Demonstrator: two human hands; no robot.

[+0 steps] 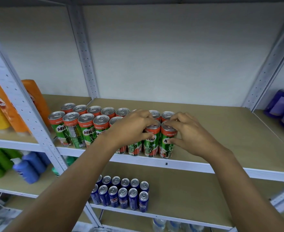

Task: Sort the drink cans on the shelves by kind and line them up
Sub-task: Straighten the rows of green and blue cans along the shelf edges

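Green Milo cans point(81, 129) run in two rows along our middle shelf point(221, 131). At ten o'clock our left hand point(131, 128) pinches one front can point(150, 139); at two o'clock our right hand point(188, 136) pinches the end can point(167, 143).

White wall point(171, 52), grey perforated metal shelving point(86, 52), tan shelf boards point(221, 131)

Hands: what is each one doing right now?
Left hand: grips a green can.
Right hand: grips the end can.
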